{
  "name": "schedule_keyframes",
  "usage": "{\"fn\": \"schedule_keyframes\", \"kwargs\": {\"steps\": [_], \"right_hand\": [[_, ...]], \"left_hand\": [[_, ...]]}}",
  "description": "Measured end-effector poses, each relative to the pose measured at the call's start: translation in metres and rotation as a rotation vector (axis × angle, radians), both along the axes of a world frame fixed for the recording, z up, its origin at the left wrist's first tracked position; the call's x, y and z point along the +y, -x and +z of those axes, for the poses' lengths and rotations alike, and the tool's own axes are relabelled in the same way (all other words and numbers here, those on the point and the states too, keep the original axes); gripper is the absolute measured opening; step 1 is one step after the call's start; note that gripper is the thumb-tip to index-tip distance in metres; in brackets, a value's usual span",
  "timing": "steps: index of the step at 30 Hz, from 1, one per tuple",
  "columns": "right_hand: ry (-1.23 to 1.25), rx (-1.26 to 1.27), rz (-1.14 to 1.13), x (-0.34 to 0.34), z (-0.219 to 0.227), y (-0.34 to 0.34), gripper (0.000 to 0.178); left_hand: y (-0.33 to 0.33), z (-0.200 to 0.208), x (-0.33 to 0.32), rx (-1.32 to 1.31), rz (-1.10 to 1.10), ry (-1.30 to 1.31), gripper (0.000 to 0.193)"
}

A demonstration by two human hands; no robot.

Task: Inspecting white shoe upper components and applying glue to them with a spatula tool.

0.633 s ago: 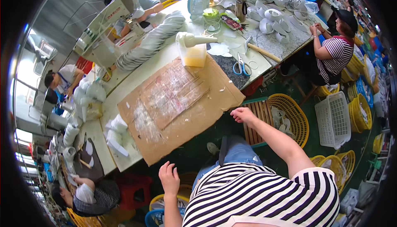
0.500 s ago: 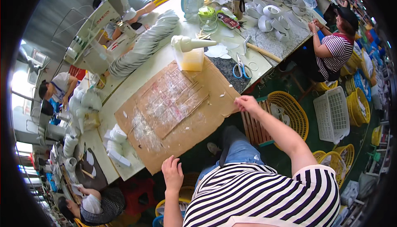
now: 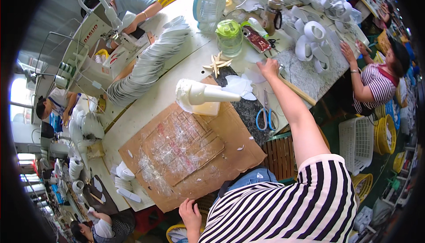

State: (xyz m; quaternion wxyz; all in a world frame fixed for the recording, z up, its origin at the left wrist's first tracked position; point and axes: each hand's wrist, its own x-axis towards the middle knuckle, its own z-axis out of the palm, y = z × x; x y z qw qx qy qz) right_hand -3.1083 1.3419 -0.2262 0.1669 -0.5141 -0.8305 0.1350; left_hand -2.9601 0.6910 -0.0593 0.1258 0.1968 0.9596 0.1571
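My right hand (image 3: 268, 69) reaches across the table, fingers bent and slightly apart, with nothing visible in them. It is beside the head of a wooden-handled hammer (image 3: 299, 91) and thin white cut pieces (image 3: 241, 86). Blue-handled scissors (image 3: 267, 118) lie left of my right forearm. Fingers loosely curled and apart, my left hand (image 3: 190, 215) is empty just below the near edge of a glue-smeared cardboard sheet (image 3: 239, 154). On the sheet's far end stands a tub of pale yellowish content (image 3: 207, 109), with a cream cone-nozzled bottle (image 3: 212, 94) lying across its top.
A long row of stacked grey-white pieces (image 3: 152, 61) lies at the far left near a sewing machine (image 3: 95, 39). Jars, including a green-lidded one (image 3: 229, 39), and white rolled strips (image 3: 312, 44) stand behind. Co-workers sit left and right; a white basket (image 3: 355, 143) is on the floor.
My right hand has left the cardboard's right corner and moved far across the table to the hammer head. My left hand stays near the sheet's near edge. The view has shifted.
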Motion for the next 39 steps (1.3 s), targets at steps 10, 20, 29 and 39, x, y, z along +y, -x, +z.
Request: {"fn": "schedule_keyframes", "kwargs": {"steps": [10,20,29,39], "right_hand": [[0.006,0.159,0.211,0.054,-0.027,0.023,0.045],[1.72,0.696,-0.026,0.126,-0.034,0.022,0.008],[1.943,0.833,0.421,0.028,0.029,-0.067,0.01],[1.915,0.604,0.613,-0.175,0.088,-0.128,0.009]], "left_hand": [[-0.006,0.018,0.03,0.033,0.207,0.024,0.021],[-0.065,0.001,0.025,0.0,0.389,0.019,0.02],[-0.115,-0.021,-0.01,0.022,0.543,-0.051,0.019],[-0.227,-0.062,-0.12,0.082,0.812,-0.227,0.016]]}}
